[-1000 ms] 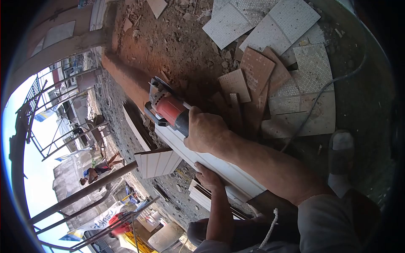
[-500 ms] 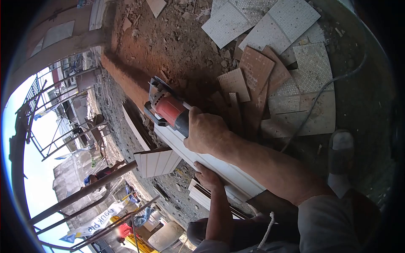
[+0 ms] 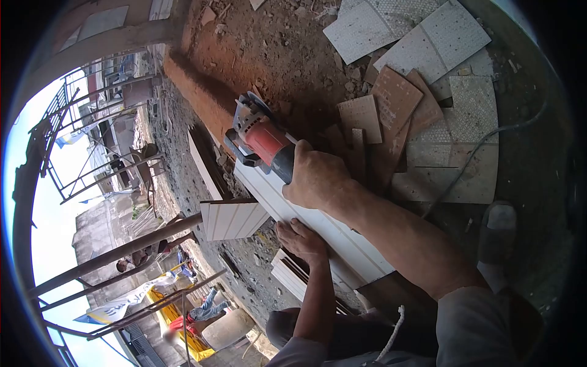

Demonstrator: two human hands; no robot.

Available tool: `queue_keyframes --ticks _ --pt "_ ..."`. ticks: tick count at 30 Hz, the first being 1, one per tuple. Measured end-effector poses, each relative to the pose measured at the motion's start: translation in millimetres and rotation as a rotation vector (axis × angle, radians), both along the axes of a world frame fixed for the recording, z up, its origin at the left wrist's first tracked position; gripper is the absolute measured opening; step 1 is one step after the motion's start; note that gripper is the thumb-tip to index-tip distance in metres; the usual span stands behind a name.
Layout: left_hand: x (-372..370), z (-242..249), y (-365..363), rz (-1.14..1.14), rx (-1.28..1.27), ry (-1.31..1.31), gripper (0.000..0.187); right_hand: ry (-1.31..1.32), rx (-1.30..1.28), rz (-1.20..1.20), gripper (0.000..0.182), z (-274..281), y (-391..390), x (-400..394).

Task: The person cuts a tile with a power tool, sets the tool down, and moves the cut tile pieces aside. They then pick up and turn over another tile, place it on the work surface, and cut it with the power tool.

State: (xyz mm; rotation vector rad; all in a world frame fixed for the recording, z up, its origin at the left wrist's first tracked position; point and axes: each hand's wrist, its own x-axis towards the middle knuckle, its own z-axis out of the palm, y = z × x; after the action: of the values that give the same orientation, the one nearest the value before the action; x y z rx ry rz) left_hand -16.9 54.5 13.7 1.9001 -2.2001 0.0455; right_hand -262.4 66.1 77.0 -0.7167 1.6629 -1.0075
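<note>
My right hand is wrapped round the black rear grip of a red handheld tile cutter. The cutter's metal head and plate point away from me, over the far end of a long white striped tile. Any contact between blade and tile is too small to make out. On the tile's left edge rests my left hand, fingers spread and lying flat, close behind the cutter. A smaller striped piece of tile lies just left of the long one. My right forearm hides part of the long tile.
Broken white tiles and reddish-brown tiles lie at the right. A power cord crosses them. More striped tiles are stacked near my knee. Reddish dust covers a ledge. Beyond a metal rail are other people.
The view has shifted, so the scene sits further right. My left hand's fingers have spread flatter on the tile edge. The cutter remains in my right hand over the tile's far end.
</note>
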Motion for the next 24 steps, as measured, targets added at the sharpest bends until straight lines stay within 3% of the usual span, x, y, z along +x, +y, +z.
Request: queue_keyframes --ticks 4,9,12,16,18,22,24 --pt "-14 8 -11 -0.178 0.072 0.068 0.054 -0.013 -0.008 -0.017 0.062 -5 1 1" --pt "-33 8 -27 -0.145 0.075 0.147 0.054 0.009 -0.022 -0.026 0.062 -9 0 3" --pt "-47 11 -51 0.068 0.062 0.013 0.064 0.03 -0.028 -0.031 0.062 -9 0 5" --pt "-56 1 -105 -0.092 -0.002 -0.142 0.065 0.027 -0.035 -0.073 0.062 -11 2 5" --pt "-60 -5 -124 0.003 0.016 0.158 0.068 0.023 -0.039 -0.092 0.062 -8 3 7" --pt "-49 -9 -132 -0.075 0.043 0.167 0.072 0.018 -0.025 -0.089 0.062 -3 1 7" --pt "-57 -5 -128 0.14 0.11 0.241 0.078 0.027 -0.021 -0.08 0.062 -2 2 5"
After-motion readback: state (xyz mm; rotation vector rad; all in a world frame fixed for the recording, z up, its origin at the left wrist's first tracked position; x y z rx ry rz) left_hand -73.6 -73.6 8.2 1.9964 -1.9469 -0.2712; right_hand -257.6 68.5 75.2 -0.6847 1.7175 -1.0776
